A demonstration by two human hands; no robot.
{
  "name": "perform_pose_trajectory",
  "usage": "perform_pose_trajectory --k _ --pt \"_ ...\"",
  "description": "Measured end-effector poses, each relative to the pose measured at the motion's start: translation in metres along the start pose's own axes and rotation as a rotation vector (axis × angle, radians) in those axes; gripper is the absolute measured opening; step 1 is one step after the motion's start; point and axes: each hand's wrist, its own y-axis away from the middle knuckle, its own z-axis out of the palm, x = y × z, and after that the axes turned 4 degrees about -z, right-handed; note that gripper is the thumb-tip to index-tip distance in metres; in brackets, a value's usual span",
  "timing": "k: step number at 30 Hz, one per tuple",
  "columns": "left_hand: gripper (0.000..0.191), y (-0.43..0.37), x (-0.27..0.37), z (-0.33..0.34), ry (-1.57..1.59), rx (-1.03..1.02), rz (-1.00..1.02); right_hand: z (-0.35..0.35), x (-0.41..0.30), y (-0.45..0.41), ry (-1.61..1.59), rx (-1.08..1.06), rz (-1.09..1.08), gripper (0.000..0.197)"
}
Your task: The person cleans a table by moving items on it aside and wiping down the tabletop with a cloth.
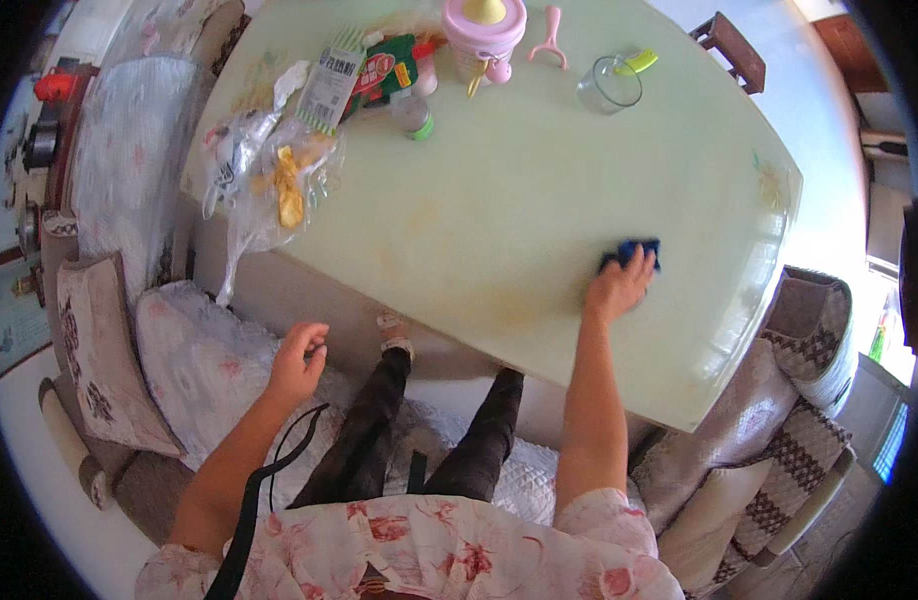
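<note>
My right hand (620,289) presses a dark blue cloth (640,253) flat against the pale green tabletop (459,202), toward the table's right side. Part of the cloth is hidden under the fingers. My left hand (297,364) hangs in the air short of the table's near edge, its fingers loosely curled and apart, with nothing in it. Faint yellowish marks show on the tabletop to the left of the cloth.
Plastic bags (241,165), a packet bearing writing (331,82) and a small jar (414,118) crowd the far left. Farther back are a pink lidded cup (485,37), a pink peeler (550,37), a drinking glass (609,86) and a green-handled tool (639,61). Sofa seats (203,352) border the table.
</note>
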Motion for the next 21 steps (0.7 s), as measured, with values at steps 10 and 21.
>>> perform_pose_trajectory --k 10,21 --pt "0.027 0.010 0.005 0.004 -0.006 0.020 -0.002 0.031 -0.239 0.166 -0.429 -0.501 -1.042 0.038" --pt "0.026 0.013 -0.009 0.007 0.007 0.008 -0.017 0.044 -0.103 -0.068 -0.021 -0.235 -0.323 0.056"
